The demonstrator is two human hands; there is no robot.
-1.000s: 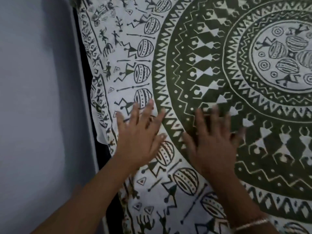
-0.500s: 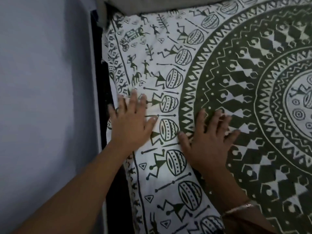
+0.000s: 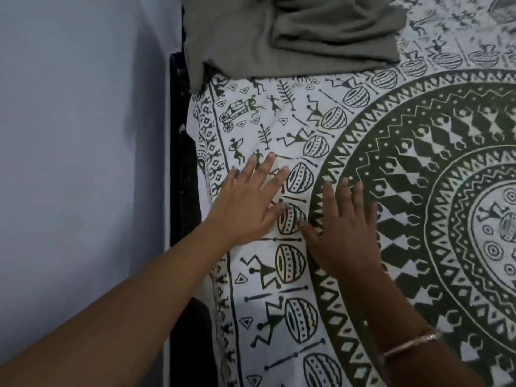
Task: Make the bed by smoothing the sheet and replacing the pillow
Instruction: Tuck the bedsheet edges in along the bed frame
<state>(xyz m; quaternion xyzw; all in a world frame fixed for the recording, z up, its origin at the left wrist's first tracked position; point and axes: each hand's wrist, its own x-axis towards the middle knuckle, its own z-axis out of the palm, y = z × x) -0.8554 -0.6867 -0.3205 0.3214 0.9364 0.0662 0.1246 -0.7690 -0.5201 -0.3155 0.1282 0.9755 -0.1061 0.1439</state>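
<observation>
Bed (image 3: 183,177) is covered by a white fabric sheet (image 3: 391,152) printed with a dark-green mandala and stick figures, spread flat. A crumpled grey cloth (image 3: 293,34) is laid on the sheet at the far end.

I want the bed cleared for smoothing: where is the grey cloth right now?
In the head view, the grey cloth lies crumpled at top centre on the patterned sheet, beyond the left hand.

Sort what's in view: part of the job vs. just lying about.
Job: printed sheet; left hand and right hand, both flat on it.
Lying about: crumpled grey cloth on the sheet's far end; wall; dark bed edge; bangle on the right wrist.
</observation>
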